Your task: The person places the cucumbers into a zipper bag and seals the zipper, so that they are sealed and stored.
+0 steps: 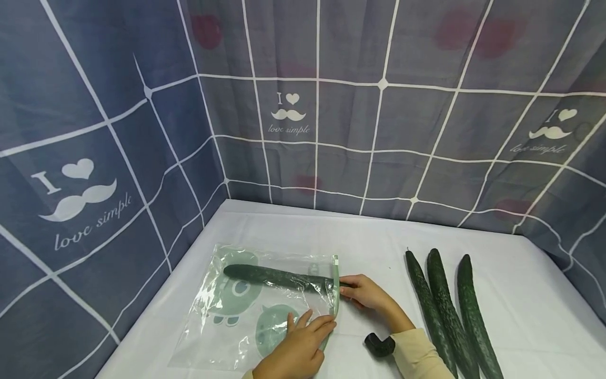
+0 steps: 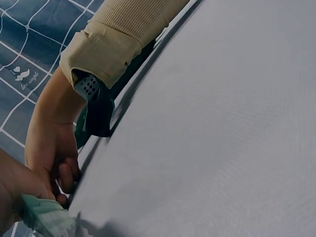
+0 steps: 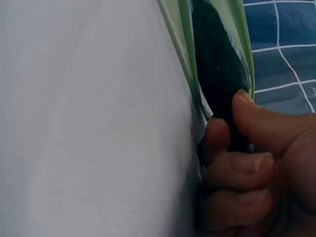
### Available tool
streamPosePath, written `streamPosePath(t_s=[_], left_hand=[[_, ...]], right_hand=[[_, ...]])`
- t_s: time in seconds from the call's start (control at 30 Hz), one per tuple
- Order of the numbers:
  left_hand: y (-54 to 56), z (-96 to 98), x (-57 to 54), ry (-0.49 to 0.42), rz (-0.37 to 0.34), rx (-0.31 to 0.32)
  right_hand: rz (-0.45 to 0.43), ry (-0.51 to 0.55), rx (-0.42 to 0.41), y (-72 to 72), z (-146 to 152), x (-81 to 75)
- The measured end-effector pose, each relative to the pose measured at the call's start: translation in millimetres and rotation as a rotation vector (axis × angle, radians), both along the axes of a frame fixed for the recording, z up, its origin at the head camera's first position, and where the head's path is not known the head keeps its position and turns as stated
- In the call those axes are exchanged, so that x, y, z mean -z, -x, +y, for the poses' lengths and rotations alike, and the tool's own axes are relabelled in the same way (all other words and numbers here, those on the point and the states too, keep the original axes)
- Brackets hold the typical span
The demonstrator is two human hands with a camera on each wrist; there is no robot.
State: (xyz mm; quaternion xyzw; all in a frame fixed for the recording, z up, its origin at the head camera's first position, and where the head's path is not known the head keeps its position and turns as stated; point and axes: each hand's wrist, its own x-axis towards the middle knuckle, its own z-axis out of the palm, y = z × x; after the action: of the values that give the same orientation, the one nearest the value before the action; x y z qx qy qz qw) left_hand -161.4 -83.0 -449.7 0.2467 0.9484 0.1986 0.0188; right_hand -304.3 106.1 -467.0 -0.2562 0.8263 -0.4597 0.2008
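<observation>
A dark green cucumber point(image 1: 279, 277) lies mostly inside a clear zip bag point(image 1: 203, 337) with green cartoon prints. Its near end sticks out through the bag's green-edged mouth. My right hand point(image 1: 366, 295) grips that end; in the right wrist view, the thumb and curled fingers point(image 3: 239, 168) close round the cucumber point(image 3: 217, 59) between the parted green edges. Lower on the mouth, my left hand point(image 1: 300, 345) holds the bag's edge, its fingers reaching over the green strip. In the left wrist view, the green strip point(image 2: 47, 212) emerges beside that hand's thumb side.
Three more cucumbers point(image 1: 447, 305) lie side by side on the white tablecloth point(image 1: 369, 237) at the right. A black wrist-worn device point(image 1: 380, 345) sits by the right sleeve. Grey-blue checked curtains point(image 1: 331, 116) enclose the table at the back and sides.
</observation>
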Motion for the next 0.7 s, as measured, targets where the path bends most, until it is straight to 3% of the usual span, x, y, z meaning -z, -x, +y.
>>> streamPosePath(t_s=[0.3,0.47,0.7], left_hand=[[-0.1,-0.3,-0.4,0.010,0.001,-0.003],[0.9,-1.3,0.4,-0.001,-0.017,0.025],[1.7,-1.6,-0.2,-0.012,-0.037,0.037]], right_hand=[[0.089,-0.123,0.037,10.4,-7,-0.1],[0.144,-0.159,0.071,15.2,-13,1.9],[0.124,-0.131,0.065,19.4,-14,3.4]])
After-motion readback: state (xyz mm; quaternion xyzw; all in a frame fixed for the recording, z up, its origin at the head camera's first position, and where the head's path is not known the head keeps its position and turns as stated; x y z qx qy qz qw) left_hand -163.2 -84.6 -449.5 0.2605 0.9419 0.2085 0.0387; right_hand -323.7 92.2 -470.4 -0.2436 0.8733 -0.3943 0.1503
